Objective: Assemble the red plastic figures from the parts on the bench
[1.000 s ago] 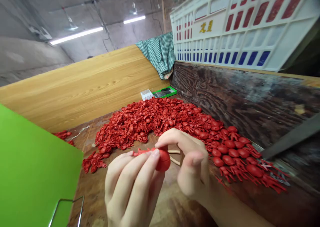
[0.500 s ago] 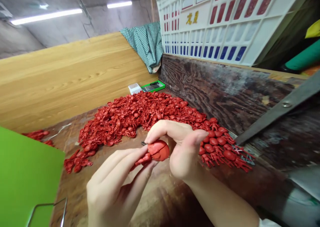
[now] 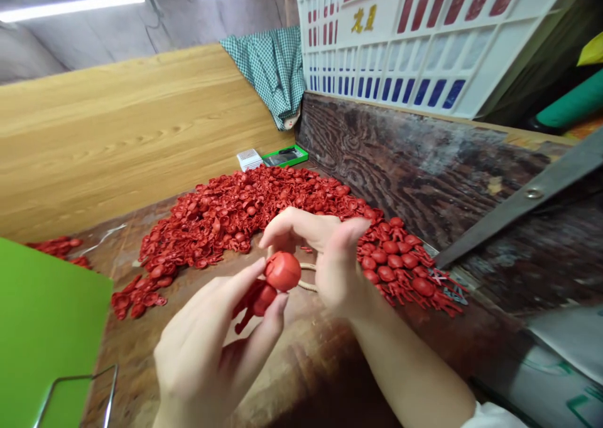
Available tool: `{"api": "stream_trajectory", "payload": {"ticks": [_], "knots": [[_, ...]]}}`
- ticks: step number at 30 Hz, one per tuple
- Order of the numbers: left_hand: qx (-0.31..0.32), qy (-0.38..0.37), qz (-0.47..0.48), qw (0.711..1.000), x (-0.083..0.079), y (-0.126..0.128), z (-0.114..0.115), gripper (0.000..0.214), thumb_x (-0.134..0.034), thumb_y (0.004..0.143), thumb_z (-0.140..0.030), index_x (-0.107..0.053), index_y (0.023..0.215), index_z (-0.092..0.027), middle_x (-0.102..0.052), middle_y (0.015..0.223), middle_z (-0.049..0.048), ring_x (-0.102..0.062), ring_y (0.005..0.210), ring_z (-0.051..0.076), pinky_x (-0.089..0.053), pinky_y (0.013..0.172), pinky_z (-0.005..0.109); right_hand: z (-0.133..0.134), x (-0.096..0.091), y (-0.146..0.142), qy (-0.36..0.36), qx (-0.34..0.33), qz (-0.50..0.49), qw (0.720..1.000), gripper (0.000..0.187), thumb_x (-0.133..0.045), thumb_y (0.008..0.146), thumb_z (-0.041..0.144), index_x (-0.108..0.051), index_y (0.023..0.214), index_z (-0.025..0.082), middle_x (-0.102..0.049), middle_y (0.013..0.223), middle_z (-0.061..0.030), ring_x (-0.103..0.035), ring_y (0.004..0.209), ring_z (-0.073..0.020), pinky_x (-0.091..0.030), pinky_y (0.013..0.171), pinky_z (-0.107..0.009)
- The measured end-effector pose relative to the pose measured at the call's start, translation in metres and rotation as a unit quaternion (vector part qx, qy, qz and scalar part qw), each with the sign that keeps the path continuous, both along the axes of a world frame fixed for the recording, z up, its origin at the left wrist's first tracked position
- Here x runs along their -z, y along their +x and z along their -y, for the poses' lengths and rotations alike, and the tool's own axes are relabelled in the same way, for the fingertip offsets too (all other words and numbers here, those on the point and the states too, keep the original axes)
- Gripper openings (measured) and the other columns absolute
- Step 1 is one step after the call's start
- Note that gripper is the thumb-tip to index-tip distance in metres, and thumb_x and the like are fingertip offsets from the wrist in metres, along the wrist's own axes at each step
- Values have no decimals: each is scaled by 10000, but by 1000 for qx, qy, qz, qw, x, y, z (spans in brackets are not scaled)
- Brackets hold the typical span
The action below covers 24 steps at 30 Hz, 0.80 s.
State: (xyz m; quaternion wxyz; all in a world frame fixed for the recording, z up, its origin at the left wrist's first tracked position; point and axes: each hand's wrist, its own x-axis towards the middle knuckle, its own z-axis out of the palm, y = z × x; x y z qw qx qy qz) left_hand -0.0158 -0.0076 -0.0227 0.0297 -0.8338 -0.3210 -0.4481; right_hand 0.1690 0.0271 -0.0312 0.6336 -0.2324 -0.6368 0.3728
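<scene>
My left hand point(image 3: 211, 334) pinches a small red plastic figure point(image 3: 283, 271) between thumb and fingers. Its round head faces up, and its body and limbs hang toward my left palm. Close behind and to the right of it is my right hand point(image 3: 325, 252), with fingers curled and thumb raised. A beige loop point(image 3: 308, 277) shows beside its palm, seemingly held by the hidden fingers; the rest of that thing is out of sight. Behind both hands spreads a big heap of red plastic parts point(image 3: 211, 211). Several whole red figures point(image 3: 391, 258) lie to the right.
A green panel point(image 3: 47, 327) with a metal wire handle point(image 3: 78, 378) stands at left. At the back are a green-edged tray point(image 3: 287, 156) and a small white object point(image 3: 249, 159). A white basket point(image 3: 400, 44) rests above the dark wooden side board point(image 3: 400, 145), near a slanted metal bar point(image 3: 513, 205).
The red figure has turned in my left hand, so its head now shows smooth and round. My right fingertips have come off the head, and the beige loop has come into view.
</scene>
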Motion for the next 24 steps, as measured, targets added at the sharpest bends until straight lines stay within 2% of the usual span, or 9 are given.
{"api": "stream_trajectory", "payload": {"ticks": [3,5,8,11,14,17,20,24], "knots": [[-3,-42,35,999,-2,-12,0,430,-793,947,-203,-699,1367,-215,-794,1050,42,-740,823,135,-598,759,212,-3,-8,15,117,-72,80,987,489,-674,1002,643,-771,1173,195,-796,1021,-58,-751,904,-178,-610,807,-283],[9,-54,28,998,-4,-20,-1,453,-794,962,-258,-687,1401,-229,-787,1060,50,-740,857,151,-598,754,216,-4,-10,22,165,-71,105,978,414,-837,940,448,-762,1253,189,-816,1090,-72,-767,984,-185,-622,887,-283],[60,-85,13,994,-9,-28,-3,585,-813,954,-348,-621,1500,-257,-790,1126,70,-749,899,179,-616,764,241,-4,-10,25,197,-47,121,972,421,-882,904,314,-762,1290,197,-826,1157,-92,-776,1083,-205,-628,972,-303],[102,-92,2,990,-14,-28,-3,655,-850,919,-358,-601,1516,-258,-798,1057,64,-748,845,185,-614,710,250,-5,-9,24,225,-39,107,968,421,-915,865,280,-779,1254,190,-846,1106,-77,-803,1019,-192,-635,947,-266],[97,-72,14,993,-16,-23,0,559,-841,930,-278,-639,1449,-231,-786,953,45,-735,811,170,-587,684,237,-6,-8,20,239,-26,78,968,398,-947,825,294,-802,1180,186,-858,1019,-58,-824,941,-189,-647,893,-236],[99,-61,38,992,-14,-19,4,498,-819,951,-282,-641,1408,-198,-782,968,59,-730,825,165,-582,712,240,-5,-8,13,244,-18,52,968,397,-954,814,319,-809,1160,191,-863,991,-63,-836,913,-206,-667,865,-251],[97,-57,64,992,-13,-16,7,417,-755,998,-270,-639,1389,-186,-781,991,71,-732,857,165,-580,729,239,-2,-6,6,240,18,30,970,415,-964,798,344,-815,1159,204,-868,979,-55,-840,892,-206,-674,865,-249],[86,-63,82,991,-13,-15,10,335,-709,1010,-203,-665,1342,-193,-766,929,51,-722,805,152,-581,695,225,1,-2,0,231,42,19,972,459,-932,805,446,-815,1194,230,-872,987,-54,-843,893,-213,-690,846,-265]]}}
